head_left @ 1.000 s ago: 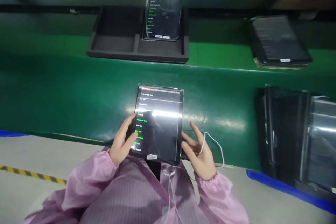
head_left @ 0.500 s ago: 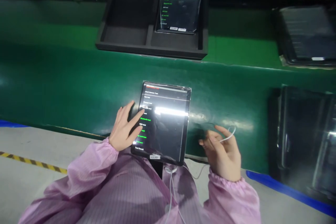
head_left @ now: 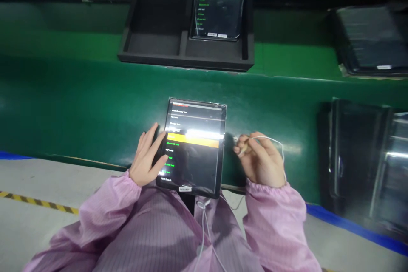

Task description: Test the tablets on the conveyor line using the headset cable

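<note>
A black tablet point(head_left: 194, 170) lies near the front edge of the green bench, showing a list of test names in white and green, with one row lit yellow-orange. My left hand point(head_left: 146, 157) is open, its fingers spread along the tablet's left side and thumb and forefinger touching the screen edge. Just right of the tablet, my right hand point(head_left: 261, 157) pinches the end of a thin white cable point(head_left: 270, 139), which loops over the fingers and down past the wrist. More thin white cord point(head_left: 204, 221) hangs down my pink striped smock.
A black two-section tray point(head_left: 153, 49) stands at the back, a second tablet point(head_left: 219, 8) resting tilted in its right section. Stacked tablets point(head_left: 366, 38) sit at the far right, with more dark devices point(head_left: 357, 148) nearer me. The bench's front edge point(head_left: 92, 161) runs past the tablet.
My right hand has moved left and up, closer to the tablet, with the cable now looping over it. A row on the screen has turned yellow-orange. My left hand stays at the tablet.
</note>
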A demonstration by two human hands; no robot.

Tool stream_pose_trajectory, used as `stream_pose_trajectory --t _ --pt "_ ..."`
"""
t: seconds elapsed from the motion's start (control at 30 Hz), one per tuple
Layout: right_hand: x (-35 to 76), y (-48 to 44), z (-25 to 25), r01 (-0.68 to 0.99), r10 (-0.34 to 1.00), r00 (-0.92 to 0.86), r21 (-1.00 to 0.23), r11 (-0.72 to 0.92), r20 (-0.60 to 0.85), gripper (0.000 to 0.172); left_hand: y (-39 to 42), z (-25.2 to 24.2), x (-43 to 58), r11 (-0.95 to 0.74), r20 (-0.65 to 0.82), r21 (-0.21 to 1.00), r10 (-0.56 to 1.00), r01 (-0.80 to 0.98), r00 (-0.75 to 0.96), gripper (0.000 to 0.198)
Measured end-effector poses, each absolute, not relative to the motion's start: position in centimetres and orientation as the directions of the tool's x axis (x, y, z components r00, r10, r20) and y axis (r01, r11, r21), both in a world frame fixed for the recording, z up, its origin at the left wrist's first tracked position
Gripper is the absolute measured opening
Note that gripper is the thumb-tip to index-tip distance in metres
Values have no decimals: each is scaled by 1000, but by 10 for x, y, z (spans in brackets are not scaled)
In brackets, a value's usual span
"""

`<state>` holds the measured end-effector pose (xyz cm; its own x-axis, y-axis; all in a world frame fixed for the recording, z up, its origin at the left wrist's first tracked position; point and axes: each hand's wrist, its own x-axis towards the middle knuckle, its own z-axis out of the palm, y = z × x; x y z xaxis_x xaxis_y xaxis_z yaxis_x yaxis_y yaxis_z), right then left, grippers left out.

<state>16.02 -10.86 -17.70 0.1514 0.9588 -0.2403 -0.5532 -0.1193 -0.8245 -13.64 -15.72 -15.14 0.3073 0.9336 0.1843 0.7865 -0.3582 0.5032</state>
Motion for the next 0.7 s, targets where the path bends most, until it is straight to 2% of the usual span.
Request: stream_pose_trajectory --t 0.2,0.4,0.57,0.7 --pt "154 -94 -176 -447 980 169 -894 -21 -108 31 -171 -152 -129 -349 151 522 936 778 319 70" --pt "163 -34 -180 -325 974 221 -945 27 -48 38 -191 -158 -115 -311 118 532 948 787 294 102" --pt "163 6 -181 -230 980 197 -973 10 -36 26 -202 -163 -111 -265 81 544 961 796 265 121" --pt "158 -8 -179 -129 980 185 -987 97 72 16 -205 -166 -113 -264 67 539 960 800 272 128"
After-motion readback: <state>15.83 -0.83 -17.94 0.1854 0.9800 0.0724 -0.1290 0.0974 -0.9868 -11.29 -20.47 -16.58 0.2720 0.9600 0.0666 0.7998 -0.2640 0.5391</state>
